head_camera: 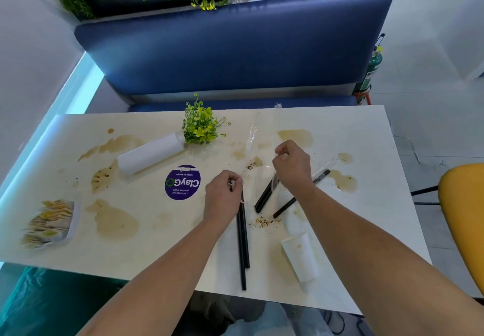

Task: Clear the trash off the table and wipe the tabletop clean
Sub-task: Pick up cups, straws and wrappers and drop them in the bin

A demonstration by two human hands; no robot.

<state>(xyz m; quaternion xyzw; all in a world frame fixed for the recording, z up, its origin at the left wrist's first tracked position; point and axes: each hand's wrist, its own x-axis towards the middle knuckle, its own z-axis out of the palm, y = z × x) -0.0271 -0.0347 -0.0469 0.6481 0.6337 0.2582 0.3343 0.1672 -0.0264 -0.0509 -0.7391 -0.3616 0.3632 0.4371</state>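
Stained tabletop lies open front-left; 2 black straws and a tipped white cup crowd the front-right.

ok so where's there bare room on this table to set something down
Barest: the near edge of the table between the sachet tray and the left hand gripping black straws, and the far right corner past the brown spill. Crowded: around the right hand pinching a wrapped straw, with crumbs and a tipped cup.
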